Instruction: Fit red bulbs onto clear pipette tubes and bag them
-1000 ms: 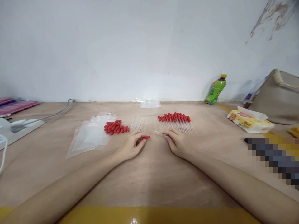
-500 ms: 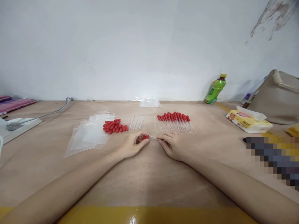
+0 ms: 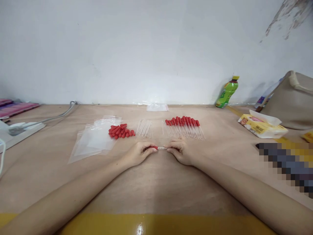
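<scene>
Between finger and thumb, my left hand (image 3: 143, 152) pinches a red rubber bulb (image 3: 154, 148). A thin clear dropper tube (image 3: 162, 148) runs from the bulb's mouth to my right hand (image 3: 180, 151), whose fingertips are closed on its other end. Bulb and tube lie in one line and meet; how deep the tube sits inside is hidden. Beyond my left hand are a heap of loose red bulbs (image 3: 119, 131) and a row of bare clear tubes (image 3: 144, 128). Past my right hand lie several droppers with red bulbs fitted (image 3: 184, 125), side by side, bulbs toward the wall.
Clear plastic bags (image 3: 94, 138) lie overlapping at the left, with another bag (image 3: 157, 107) by the wall. Farther left are a cable (image 3: 57, 117) and a pink packet (image 3: 19, 109). On the right stand a green bottle (image 3: 227, 93), a tissue pack (image 3: 261, 125) and a beige bag (image 3: 288, 101).
Both hands have come slightly lower in the view, and the bulb and tube are now level rather than slanted. My grips on them stay the same.
</scene>
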Tool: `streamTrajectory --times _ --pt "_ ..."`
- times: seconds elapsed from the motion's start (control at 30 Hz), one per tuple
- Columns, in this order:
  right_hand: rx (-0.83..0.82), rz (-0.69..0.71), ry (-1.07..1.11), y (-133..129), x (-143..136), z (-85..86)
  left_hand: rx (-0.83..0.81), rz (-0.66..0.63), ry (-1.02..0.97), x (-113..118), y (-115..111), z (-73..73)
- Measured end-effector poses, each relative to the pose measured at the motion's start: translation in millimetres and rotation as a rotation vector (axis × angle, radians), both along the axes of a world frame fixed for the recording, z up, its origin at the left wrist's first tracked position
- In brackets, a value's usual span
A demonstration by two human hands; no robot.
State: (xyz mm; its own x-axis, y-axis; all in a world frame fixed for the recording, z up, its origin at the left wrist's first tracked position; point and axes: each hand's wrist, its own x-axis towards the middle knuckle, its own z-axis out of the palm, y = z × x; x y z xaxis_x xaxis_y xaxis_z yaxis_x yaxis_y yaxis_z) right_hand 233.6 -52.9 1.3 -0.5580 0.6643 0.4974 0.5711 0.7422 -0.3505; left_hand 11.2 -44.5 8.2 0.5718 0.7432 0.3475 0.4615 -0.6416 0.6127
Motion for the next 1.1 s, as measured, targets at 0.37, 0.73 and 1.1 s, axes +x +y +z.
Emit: streamTrajectory --times 0.37,0.73,1.1 --pt "0.264 -0.105 -0.053 0 -5 -9.2 0.227 0.057 0.018 3 1 0.0" --pt "0.311 -0.094 -0.092 0 -2 2.8 0.178 0.082 0.022 3 1 -1.6" --pt "0.348 -0.009 -0.093 -1 -5 -2.0 0.177 -0.009 0.034 4 -4 -3.5"
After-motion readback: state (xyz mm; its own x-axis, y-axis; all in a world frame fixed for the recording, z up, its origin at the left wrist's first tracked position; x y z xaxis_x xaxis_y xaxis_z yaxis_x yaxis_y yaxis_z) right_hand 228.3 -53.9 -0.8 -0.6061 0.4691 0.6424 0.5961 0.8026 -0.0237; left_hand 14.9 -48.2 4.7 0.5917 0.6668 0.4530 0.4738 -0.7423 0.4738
